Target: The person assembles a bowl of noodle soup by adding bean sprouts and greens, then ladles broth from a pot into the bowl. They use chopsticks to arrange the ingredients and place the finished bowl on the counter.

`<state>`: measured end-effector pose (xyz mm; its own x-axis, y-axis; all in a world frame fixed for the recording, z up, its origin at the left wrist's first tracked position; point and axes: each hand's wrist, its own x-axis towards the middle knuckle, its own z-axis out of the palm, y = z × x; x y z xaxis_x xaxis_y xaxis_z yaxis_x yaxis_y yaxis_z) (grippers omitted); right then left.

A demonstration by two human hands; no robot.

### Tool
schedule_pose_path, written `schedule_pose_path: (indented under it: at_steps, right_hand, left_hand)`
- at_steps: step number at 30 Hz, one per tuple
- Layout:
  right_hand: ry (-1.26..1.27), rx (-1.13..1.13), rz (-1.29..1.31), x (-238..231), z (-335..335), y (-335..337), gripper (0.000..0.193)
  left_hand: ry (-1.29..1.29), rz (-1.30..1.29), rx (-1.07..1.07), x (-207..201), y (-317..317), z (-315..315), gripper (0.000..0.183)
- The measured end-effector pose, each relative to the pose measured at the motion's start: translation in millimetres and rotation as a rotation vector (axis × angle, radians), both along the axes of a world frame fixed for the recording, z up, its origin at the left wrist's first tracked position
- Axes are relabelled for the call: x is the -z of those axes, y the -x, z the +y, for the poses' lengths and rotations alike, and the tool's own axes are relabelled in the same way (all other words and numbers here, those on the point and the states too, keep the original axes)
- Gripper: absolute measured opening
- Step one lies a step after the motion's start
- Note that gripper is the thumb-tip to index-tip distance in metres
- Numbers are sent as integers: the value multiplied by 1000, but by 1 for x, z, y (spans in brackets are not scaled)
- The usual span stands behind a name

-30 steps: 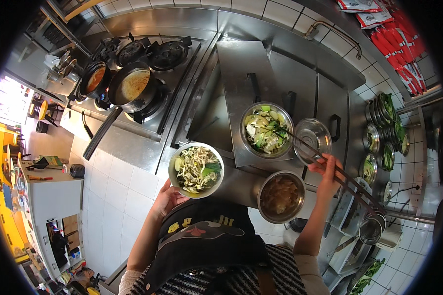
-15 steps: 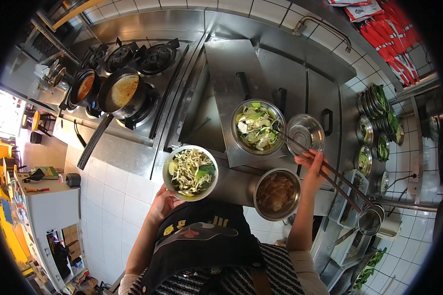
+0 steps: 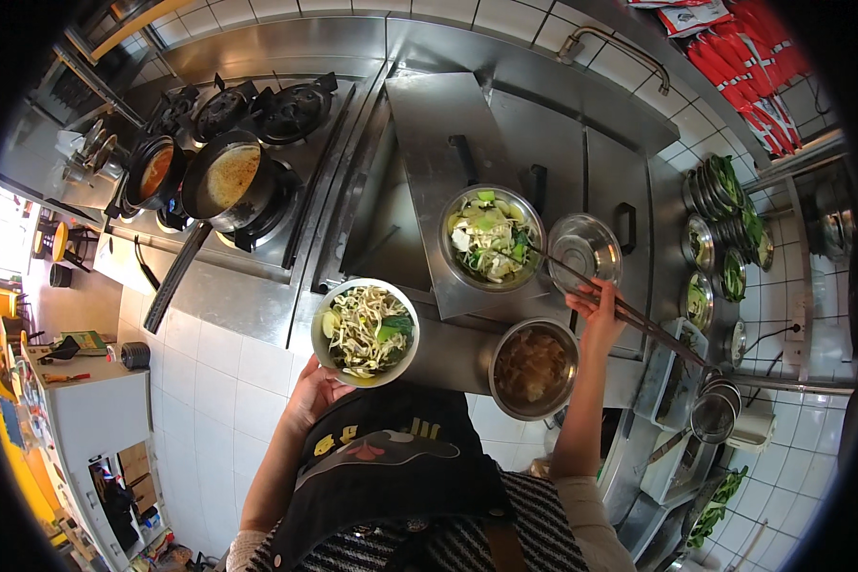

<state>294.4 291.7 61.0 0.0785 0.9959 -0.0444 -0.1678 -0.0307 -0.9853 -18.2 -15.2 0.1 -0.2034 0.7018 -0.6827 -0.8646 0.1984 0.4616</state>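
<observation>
My left hand grips the lower left rim of a pale bowl filled with bean sprouts and green leaves. Long dark chopsticks are held in my right hand, fingers closed round them. Their tips reach into a metal bowl of chopped greens and white pieces on the steel counter. Beside it, just beyond my right hand, stands a clear-looking round bowl. Nearer to me, a steel bowl contains brownish translucent flakes.
On the stove at the left stand a long-handled pan with yellowish liquid and a smaller pot with orange contents. Metal bowls of greens line the right side. A strainer hangs there. A faucet juts from the back wall.
The chopstick tips have moved within the metal bowl, and its greens lie differently, with more dark leaves showing at the right. The whole view has shifted slightly. My left hand still holds its bowl.
</observation>
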Motion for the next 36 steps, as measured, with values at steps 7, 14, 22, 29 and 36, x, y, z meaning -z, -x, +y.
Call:
schedule_pose_path:
  at_steps: [7,14,22,29,36]
  right_hand:
    - [-57,49,158,4,-3,-10,32]
    - [-120,-162,-96,-32,-12,29,30]
    - [-273,-128,-286,-74,-24,16,32]
    - [-181,-359,0,-84,-72,21,32]
    - [78,-797,-170,-48,-119,67,22]
  left_hand:
    - [2,25,24,2,0,-3,50]
    - [-22,22,13,6,0,-5,48]
    - [-43,14,38,7,-4,-10,47]
    - [-51,-65,107,8,-6,-10,56]
    - [-232,-218,62,19,-2,0,60]
